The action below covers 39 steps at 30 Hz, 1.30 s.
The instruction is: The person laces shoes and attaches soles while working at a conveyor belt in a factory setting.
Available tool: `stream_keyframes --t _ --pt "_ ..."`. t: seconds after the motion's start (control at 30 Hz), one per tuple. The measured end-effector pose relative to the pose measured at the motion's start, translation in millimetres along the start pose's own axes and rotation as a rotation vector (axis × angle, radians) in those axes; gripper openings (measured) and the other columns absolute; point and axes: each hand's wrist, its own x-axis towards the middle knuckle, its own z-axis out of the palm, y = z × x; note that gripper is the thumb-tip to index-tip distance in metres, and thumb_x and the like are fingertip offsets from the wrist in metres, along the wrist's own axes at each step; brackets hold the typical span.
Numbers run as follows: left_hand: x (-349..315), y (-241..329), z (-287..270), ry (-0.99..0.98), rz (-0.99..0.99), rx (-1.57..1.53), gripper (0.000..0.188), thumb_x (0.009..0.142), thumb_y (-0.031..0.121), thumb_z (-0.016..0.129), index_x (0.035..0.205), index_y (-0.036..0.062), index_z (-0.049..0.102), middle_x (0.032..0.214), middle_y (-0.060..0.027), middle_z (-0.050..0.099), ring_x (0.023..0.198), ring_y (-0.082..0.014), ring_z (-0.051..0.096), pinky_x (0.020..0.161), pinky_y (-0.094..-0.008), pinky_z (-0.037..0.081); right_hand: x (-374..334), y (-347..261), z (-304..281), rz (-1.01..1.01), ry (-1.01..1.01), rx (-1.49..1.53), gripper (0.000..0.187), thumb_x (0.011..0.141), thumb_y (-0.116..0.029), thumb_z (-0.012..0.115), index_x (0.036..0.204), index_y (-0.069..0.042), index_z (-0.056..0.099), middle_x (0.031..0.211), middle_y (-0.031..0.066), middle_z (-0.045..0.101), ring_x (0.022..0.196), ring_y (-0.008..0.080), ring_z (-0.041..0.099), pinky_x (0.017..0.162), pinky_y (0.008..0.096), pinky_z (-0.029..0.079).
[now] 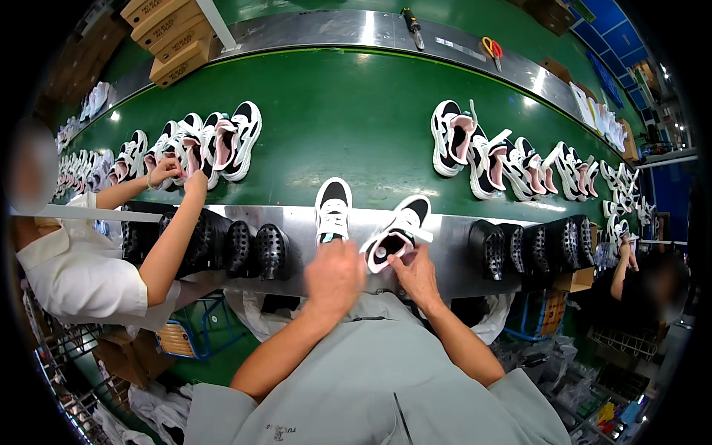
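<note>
Two white-and-black sneakers with pink lining stand before me on the metal edge of the bench. My right hand (417, 276) grips the rim of the right sneaker (406, 221) at its opening. This sneaker is tilted, its toe pointing away to the right, and a white strap sticks out from its side. The left sneaker (333, 204) stands upright, toe pointing away from me. My left hand (335, 278) is at its heel end and hides it. Motion smears that hand, so its fingers and anything in them cannot be made out.
Rows of similar sneakers (454, 137) line the green belt (341, 111) on both sides. Black studded shoe forms (271, 252) flank me on the metal edge. Co-workers sit left and right; the left one's hands (178, 174) touch shoes. Scissors (492, 50) lie on the far ledge.
</note>
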Motion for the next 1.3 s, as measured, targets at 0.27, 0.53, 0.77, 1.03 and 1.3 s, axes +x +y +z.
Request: stream_keyframes --t 0.27,0.53,0.77,1.03,1.3 --pt "39.1 -8.2 96.2 -0.288 -0.086 -0.145 0.022 0.086 0.004 0.062 0.104 -0.003 0.053 0.077 -0.0269 0.065 0.069 -0.0459 0.067 0.063 -0.0548 0.053 29.2 -9.8 -14.6 -0.603 0.06 -0.014 0.029 0.075 0.0 0.068 0.103 -0.004 0.063 0.118 0.0165 0.057 0.109 0.0375 0.054 0.092 0.0442 0.047" --pt "27.6 14.4 64.4 -0.338 -0.111 -0.142 0.031 0.086 0.008 0.069 0.112 -0.0014 0.054 0.088 -0.0229 0.065 0.083 -0.0416 0.067 0.067 -0.0524 0.052 21.7 -17.8 -11.4 -0.787 0.252 -0.157 0.032 0.075 -0.006 0.071 0.105 0.0 0.06 0.125 0.0193 0.054 0.115 0.0404 0.052 0.092 0.0477 0.049" --pt "50.7 26.7 62.1 -0.086 0.465 -0.125 0.025 0.08 0.009 0.071 0.105 0.005 0.069 0.099 -0.0092 0.06 0.091 -0.0294 0.058 0.077 -0.0397 0.051 10.9 2.1 10.6 -0.025 0.129 0.128 0.029 0.089 -0.026 0.067 0.087 0.002 0.058 0.081 0.0245 0.067 0.078 0.0435 0.065 0.07 0.0494 0.05" --pt "59.1 4.1 61.9 -0.225 0.839 0.065 0.014 0.077 0.013 0.061 0.086 0.0033 0.065 0.097 -0.0077 0.059 0.095 -0.0267 0.056 0.077 -0.0378 0.049 7.7 6.7 22.7 -0.164 0.19 0.023 0.029 0.094 -0.023 0.063 0.084 0.004 0.058 0.075 0.0245 0.065 0.074 0.04 0.069 0.068 0.0487 0.052" --pt "14.8 9.6 50.3 0.04 0.382 -0.101 0.02 0.081 0.017 0.074 0.092 0.0008 0.071 0.087 -0.0114 0.063 0.084 -0.0315 0.057 0.074 -0.0431 0.046 -2.1 -0.1 25.2 -0.112 0.084 0.227 0.021 0.092 -0.016 0.064 0.089 0.003 0.058 0.082 0.0246 0.066 0.075 0.0414 0.066 0.068 0.0467 0.051"
